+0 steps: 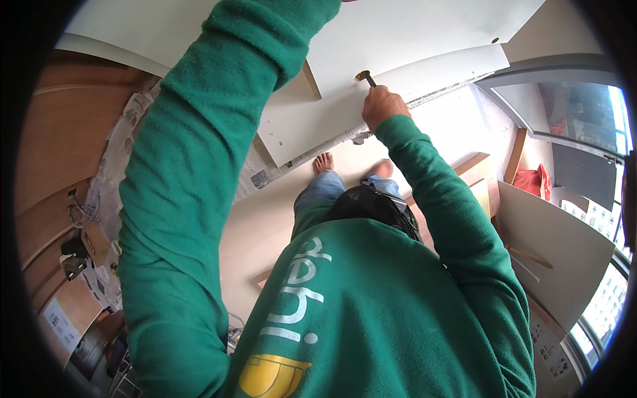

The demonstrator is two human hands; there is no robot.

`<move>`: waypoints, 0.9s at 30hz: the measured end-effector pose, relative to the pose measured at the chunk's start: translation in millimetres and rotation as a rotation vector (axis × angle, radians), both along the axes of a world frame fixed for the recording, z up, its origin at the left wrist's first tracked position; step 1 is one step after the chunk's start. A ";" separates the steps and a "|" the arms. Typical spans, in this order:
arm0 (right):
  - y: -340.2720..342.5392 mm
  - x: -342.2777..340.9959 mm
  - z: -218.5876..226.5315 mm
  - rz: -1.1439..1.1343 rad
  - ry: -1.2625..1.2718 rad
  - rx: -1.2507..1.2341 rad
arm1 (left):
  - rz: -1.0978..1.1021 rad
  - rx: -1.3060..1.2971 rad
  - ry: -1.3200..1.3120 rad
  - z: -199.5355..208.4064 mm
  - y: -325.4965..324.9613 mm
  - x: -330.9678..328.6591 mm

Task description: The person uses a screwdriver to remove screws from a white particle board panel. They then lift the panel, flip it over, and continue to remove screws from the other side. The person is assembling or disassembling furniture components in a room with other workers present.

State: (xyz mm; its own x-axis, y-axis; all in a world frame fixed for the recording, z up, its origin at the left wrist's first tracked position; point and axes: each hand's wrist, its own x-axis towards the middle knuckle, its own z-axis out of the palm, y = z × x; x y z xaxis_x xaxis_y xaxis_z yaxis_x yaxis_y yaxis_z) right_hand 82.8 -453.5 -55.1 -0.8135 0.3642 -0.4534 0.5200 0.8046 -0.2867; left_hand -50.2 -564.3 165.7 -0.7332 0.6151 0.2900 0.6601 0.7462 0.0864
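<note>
Reaching high, the right hand is clenched round a screwdriver, arm stretched up and bent slightly at the elbow, green sleeve running all the way to the wrist. The tool's tip sits right at a round hole in the white panel overhead. And the left arm goes up even further, thick green sleeve climbing past the top edge of the picture, so the left hand is out of sight and its grip cannot be told. Down below, bare feet stand on the pale floor, beside newspaper spread out under the panel. Off to the right, another white board leans near the window, with a red bag tucked behind it; its contents are not visible.
</note>
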 end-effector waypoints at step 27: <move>3.8 -3.1 -25.1 0.018 0.027 -0.169 | 0.001 -0.016 -0.019 1.2 9.3 2.7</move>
